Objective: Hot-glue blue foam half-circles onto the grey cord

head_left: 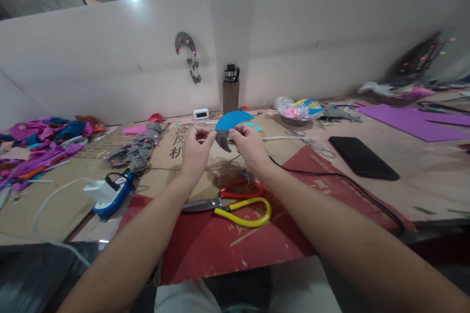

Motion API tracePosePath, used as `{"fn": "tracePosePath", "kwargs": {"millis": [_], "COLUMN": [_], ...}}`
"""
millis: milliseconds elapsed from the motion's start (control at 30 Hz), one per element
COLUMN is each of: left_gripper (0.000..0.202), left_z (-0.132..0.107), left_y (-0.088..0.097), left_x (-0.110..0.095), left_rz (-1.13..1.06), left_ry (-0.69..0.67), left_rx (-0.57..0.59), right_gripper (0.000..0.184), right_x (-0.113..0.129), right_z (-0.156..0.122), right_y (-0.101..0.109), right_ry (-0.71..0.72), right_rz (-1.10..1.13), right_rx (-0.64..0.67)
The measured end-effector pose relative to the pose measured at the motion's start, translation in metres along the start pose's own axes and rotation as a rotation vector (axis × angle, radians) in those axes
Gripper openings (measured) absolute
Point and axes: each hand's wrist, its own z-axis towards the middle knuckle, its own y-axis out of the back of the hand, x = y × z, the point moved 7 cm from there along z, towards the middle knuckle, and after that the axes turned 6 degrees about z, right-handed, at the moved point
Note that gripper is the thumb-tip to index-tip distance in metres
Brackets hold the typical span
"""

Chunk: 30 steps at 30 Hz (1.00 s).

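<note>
Between my left hand (198, 146) and my right hand (247, 142) is a small dark grey felt piece (223, 141), curved to a point at its lower end. Both sets of fingertips pinch its upper edge. A blue half-moon piece (233, 119) shows directly above it; whether my fingers also hold that piece, I cannot tell. Below my hands, scissors with one red and one yellow handle (270, 212) lie on the red printed board (205, 249). Grey yarn (161, 169) runs across the cardboard under my wrists.
Left are grey felt pieces with a yarn ball (138, 165), a blue power strip (116, 200) and coloured scraps (44, 137). A bottle (230, 95) and a bowl of scraps (293, 120) stand at the back. Right lie a phone (362, 157), black cable (330, 174) and purple sheet (400, 120).
</note>
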Motion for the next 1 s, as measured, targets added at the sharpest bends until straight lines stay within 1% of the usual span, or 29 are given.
{"fn": "tracePosePath", "kwargs": {"millis": [67, 100, 167, 233, 367, 433, 533, 600, 667, 733, 800, 867, 1000], "left_gripper": [0.018, 0.018, 0.023, 0.026, 0.026, 0.023, 0.019, 0.018, 0.017, 0.018, 0.020, 0.022, 0.023], "left_z": [-0.003, -0.005, -0.007, -0.007, -0.005, -0.004, -0.003, -0.002, -0.001, -0.001, 0.000, 0.001, 0.002], "left_y": [-0.004, -0.008, -0.013, -0.017, -0.021, -0.020, -0.018, -0.017, -0.017, -0.018, -0.018, -0.017, -0.015], "left_x": [-0.011, -0.013, -0.012, -0.007, 0.003, 0.006, 0.009, 0.011, 0.013, 0.016, 0.018, 0.021, 0.024], "left_rz": [0.110, 0.124, 0.115, 0.087, 0.004, -0.038, -0.076, -0.097, -0.135, -0.192, -0.263, -0.319, -0.356], "left_ry": [-0.117, -0.135, -0.122, -0.087, -0.029, 0.000, 0.055, 0.089, 0.108, 0.133, 0.172, 0.217, 0.298], "left_rx": [0.058, 0.102, 0.170, 0.214, 0.251, 0.243, 0.199, 0.175, 0.175, 0.191, 0.190, 0.169, 0.139], "right_gripper": [0.018, 0.017, 0.017, 0.016, 0.018, 0.018, 0.019, 0.019, 0.019, 0.019, 0.017, 0.013, 0.009], "right_x": [0.003, 0.005, 0.008, 0.008, 0.006, 0.008, 0.011, 0.016, 0.019, 0.020, 0.020, 0.021, 0.022], "right_z": [0.000, -0.001, -0.002, -0.002, -0.004, -0.006, -0.011, -0.015, -0.018, -0.021, -0.021, -0.020, -0.016], "right_y": [0.001, 0.001, -0.001, -0.004, -0.011, -0.014, -0.020, -0.023, -0.026, -0.028, -0.027, -0.023, -0.016], "right_ry": [0.034, 0.060, 0.110, 0.140, 0.167, 0.177, 0.194, 0.243, 0.301, 0.328, 0.324, 0.315, 0.327], "right_rz": [-0.057, -0.088, -0.137, -0.160, -0.193, -0.191, -0.191, -0.242, -0.299, -0.327, -0.323, -0.304, -0.272], "right_rx": [-0.004, 0.006, 0.032, 0.060, 0.110, 0.133, 0.196, 0.224, 0.250, 0.275, 0.267, 0.223, 0.158]}}
